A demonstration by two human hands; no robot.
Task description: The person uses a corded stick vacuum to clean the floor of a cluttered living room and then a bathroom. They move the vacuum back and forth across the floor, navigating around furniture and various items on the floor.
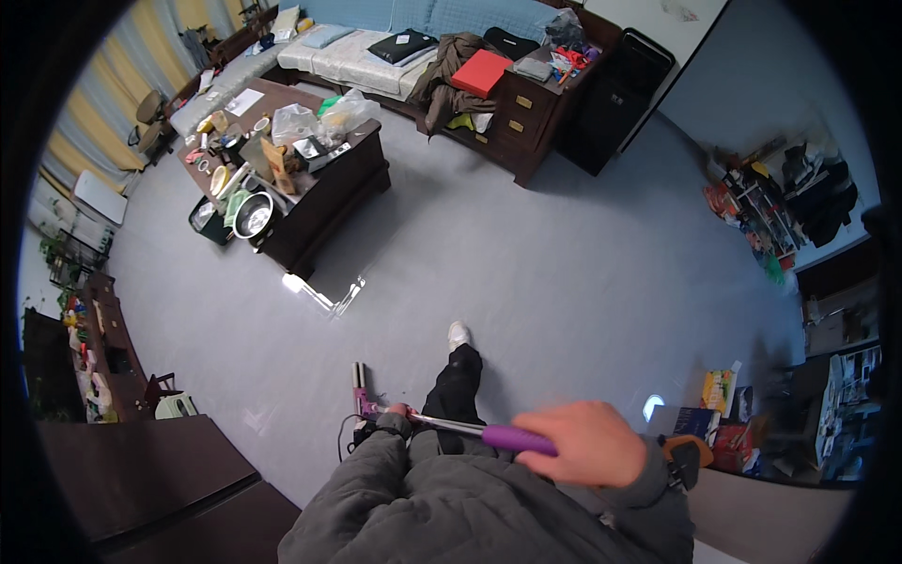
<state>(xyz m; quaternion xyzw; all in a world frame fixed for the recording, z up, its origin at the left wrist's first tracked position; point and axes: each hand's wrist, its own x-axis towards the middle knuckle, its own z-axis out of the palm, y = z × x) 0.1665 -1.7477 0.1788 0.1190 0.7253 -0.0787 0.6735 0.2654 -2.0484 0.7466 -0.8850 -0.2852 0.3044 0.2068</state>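
Right hand [592,446]: fingers clamped around the purple grip of a metal-shafted tool [451,425]. Tool runs from the right hand across the body to the left hand [399,410], which is at the shaft's far end by a purple fitting. Sleeve hides most of the left hand; can't tell how far it's closed. Two silver tubes [357,376] stick up just left of it.

Surface: smooth grey floor [526,254] spreads ahead of both hands, bright reflections well ahead of the left hand. White shoe [458,335] on it, ahead of and between the hands.

Room: dark wood bench [324,221] far ahead-left of the left hand, top cluttered; metal bowl [254,215] at its near edge, clear plastic bags [348,113] toward its far side. Beyond, sofa [366,13] with blue covers. Far ahead of the right hand, drawer cabinet [524,117], red box [481,73] beside it. Yellow carton [719,390] to the right hand's right. Brown cabinet [150,470] left of the left hand, striped curtains [122,66] far beyond.
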